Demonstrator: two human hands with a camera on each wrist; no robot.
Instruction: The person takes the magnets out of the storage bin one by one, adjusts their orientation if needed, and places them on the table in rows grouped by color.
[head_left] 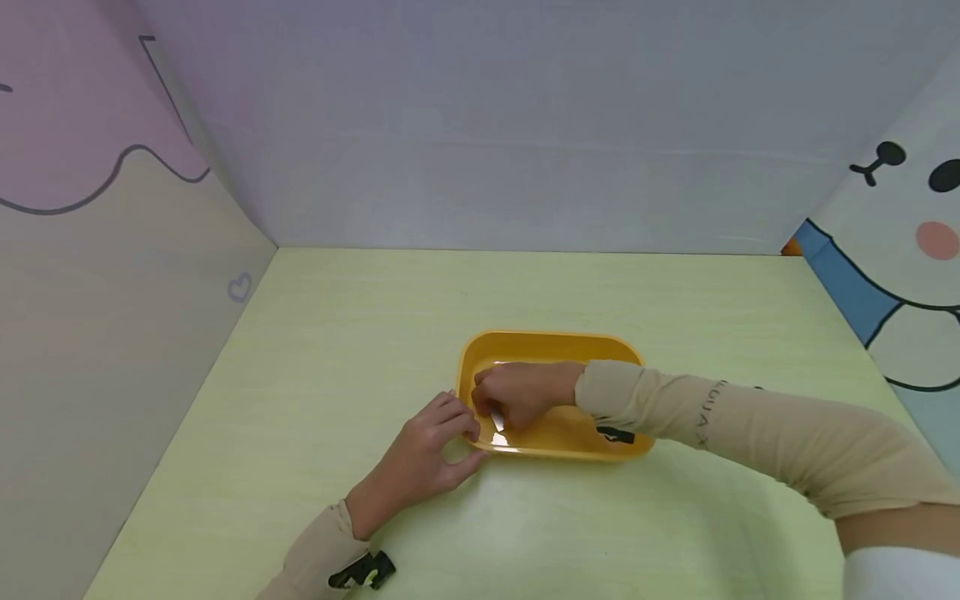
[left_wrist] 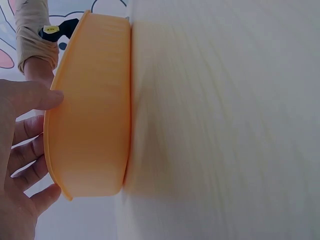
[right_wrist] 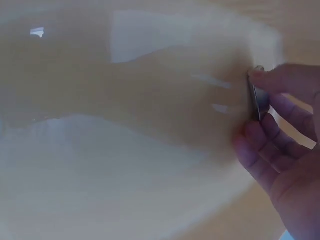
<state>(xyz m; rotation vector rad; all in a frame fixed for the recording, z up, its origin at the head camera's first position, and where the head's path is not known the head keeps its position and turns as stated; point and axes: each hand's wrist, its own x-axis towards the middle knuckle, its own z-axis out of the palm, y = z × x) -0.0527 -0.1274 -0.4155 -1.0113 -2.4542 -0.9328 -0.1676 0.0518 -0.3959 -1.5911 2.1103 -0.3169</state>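
Keep your left hand (head_left: pixel 423 454) steadying the yellow tray (head_left: pixel 551 346), its fingers resting loose against the rim. Your right hand (head_left: pixel 517 392) fingers pinch a small metal piece (right_wrist: pixel 258 97); lower it gently inside.

Open green tabletop (head_left: pixel 337 333) on every side of yellow tray (head_left: pixel 551 343): widest to its left and in front, a narrower strip behind. Closed in by panel walls (head_left: pixel 480 142) left, behind and right of tray. Tray's left corner blocked by left hand (head_left: pixel 420 458); inside taken up by right hand (head_left: pixel 517 393).
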